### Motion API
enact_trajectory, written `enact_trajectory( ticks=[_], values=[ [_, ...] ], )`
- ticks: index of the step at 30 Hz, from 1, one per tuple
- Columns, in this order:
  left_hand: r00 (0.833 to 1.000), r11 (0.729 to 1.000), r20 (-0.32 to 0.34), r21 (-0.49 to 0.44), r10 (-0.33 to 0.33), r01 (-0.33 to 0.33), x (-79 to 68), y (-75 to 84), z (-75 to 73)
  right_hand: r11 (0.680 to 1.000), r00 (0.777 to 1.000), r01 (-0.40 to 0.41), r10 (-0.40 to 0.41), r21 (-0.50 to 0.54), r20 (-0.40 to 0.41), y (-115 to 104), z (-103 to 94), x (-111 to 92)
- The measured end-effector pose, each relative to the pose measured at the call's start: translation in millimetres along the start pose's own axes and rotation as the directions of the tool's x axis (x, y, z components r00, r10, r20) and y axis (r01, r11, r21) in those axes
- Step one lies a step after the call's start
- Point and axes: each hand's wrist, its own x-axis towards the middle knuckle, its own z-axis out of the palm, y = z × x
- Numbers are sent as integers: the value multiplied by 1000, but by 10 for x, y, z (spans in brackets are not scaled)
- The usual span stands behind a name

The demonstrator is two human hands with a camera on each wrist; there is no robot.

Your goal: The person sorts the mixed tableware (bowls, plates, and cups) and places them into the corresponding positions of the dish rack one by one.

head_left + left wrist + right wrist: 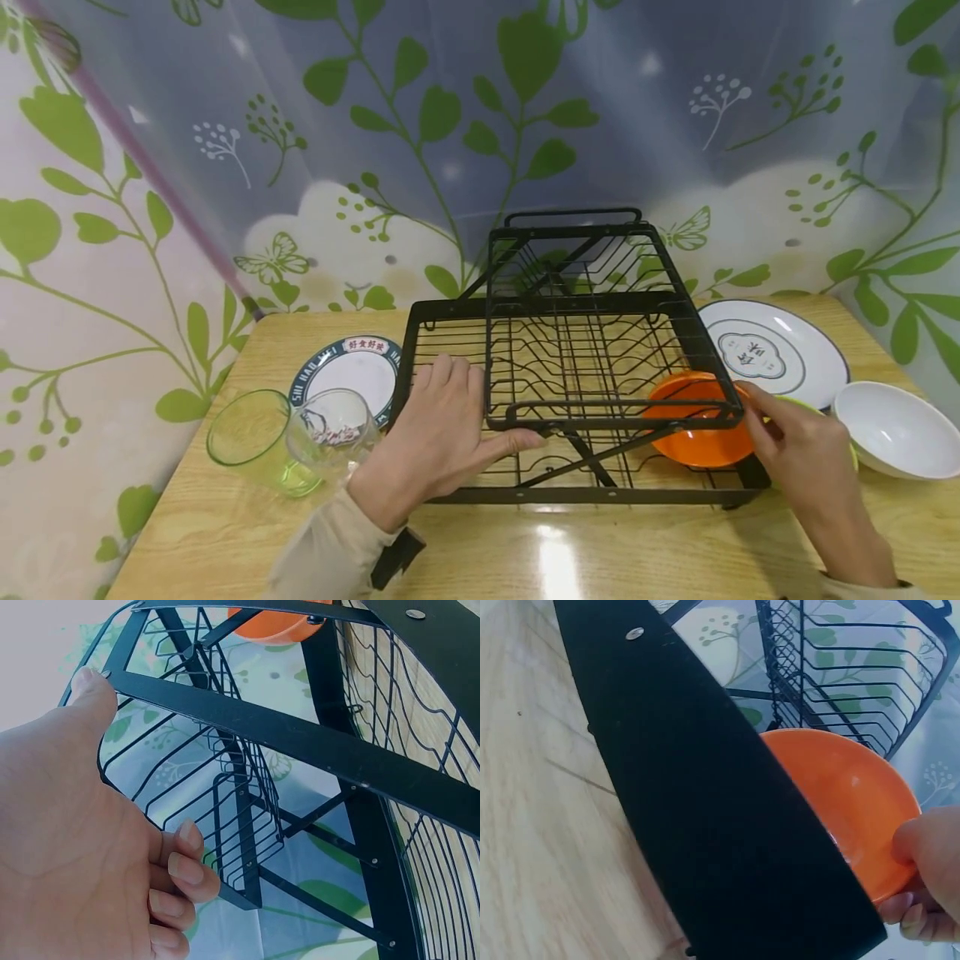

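Far left, a green glass [251, 433] and a clear cup [333, 425] stand close together by a rimmed plate [360, 375], all outside the rack [615, 423]! Next comes the left hand [442, 429], relaxed and grasping nothing, thumb stretched out against the upper shelf's frame, probably to steady it; how hard it presses, I cannot tell. Over to the right end, and here's the orange bowl [705, 442], tilted under the upper shelf's front corner, inside the lower level! The right hand [810, 450] pinches its rim, thumb inside, fingers behind, barely parted by the thin wall; an edge hold like that likely leaves room to clear the frame. Beyond it, a big plate [810, 367], a green bowl [853, 460] half hidden, and a white bowl [900, 429]
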Motion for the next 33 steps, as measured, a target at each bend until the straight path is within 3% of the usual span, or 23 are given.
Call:
enact_trajectory(
  ticks=[5,12,17,28,33],
  values=[
    [1000,1000,8,-1,-4,4,3,4,-5,1000,999,14,-15,-22,-49,-30,73,-34],
    [1000,1000,8,-8,0,0,12,7,-25,986,981,168,-168,-13,-99,-112,151,-74],
    [1000,1000,10,4,0,0,9,6,-31,979,973,203,-203,-4,-107,-121,176,-102],
    [1000,1000,13,27,5,-5,11,3,-36,976,976,217,-217,22,17,-68,210,-114],
    [999,999,31,45,6,-8,14,-1,-42,981,978,184,-189,60,92,-49,213,-114]
  ],
)
